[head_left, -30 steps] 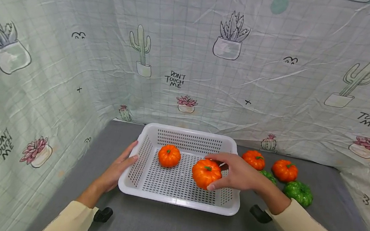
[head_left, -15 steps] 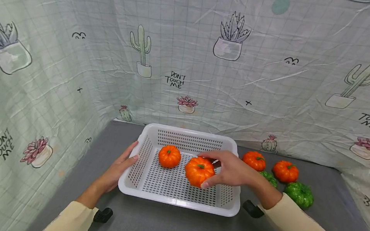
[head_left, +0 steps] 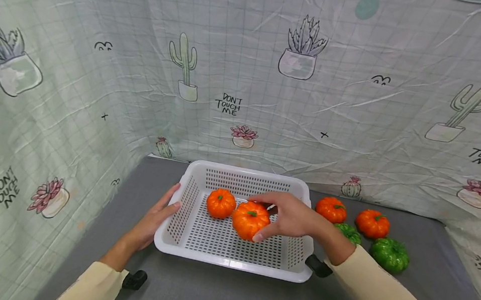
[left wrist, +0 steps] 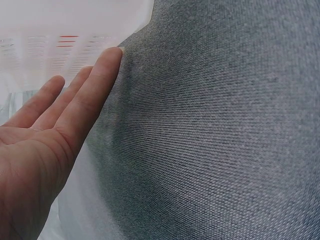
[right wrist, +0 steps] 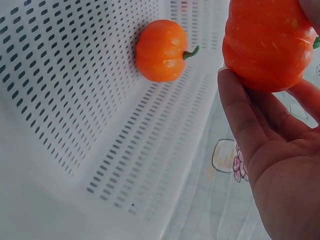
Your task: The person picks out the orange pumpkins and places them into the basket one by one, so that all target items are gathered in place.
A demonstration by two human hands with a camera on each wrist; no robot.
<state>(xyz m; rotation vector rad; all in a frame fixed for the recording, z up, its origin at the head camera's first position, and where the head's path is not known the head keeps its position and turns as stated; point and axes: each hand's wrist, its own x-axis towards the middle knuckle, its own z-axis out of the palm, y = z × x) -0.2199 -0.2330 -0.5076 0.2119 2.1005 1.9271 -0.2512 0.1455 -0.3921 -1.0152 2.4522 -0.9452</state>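
In the head view my right hand (head_left: 292,217) grips an orange toy pumpkin (head_left: 249,223) with a short green stem, held over the white perforated basket (head_left: 230,262). The right wrist view has this same pumpkin (right wrist: 267,45) raised above the basket floor, fingers curled beneath it. A second orange pumpkin (head_left: 220,203) sits inside the basket, left of the held one. My left hand (head_left: 153,222) rests against the basket's left side, its thumb tip near the rim. Its fingers (left wrist: 90,102) look straight along the outer wall in the left wrist view.
Right of the basket, on the dark grey tabletop (head_left: 221,299), lie an orange pumpkin (head_left: 330,210), another orange pumpkin (head_left: 372,223), a green pumpkin (head_left: 389,255) and a partly hidden green one (head_left: 349,232). A cactus-print cloth (head_left: 250,75) hangs behind and at the sides.
My right hand has carried the orange pumpkin leftward over the basket, closer to the pumpkin inside. The left hand and basket stay in place.
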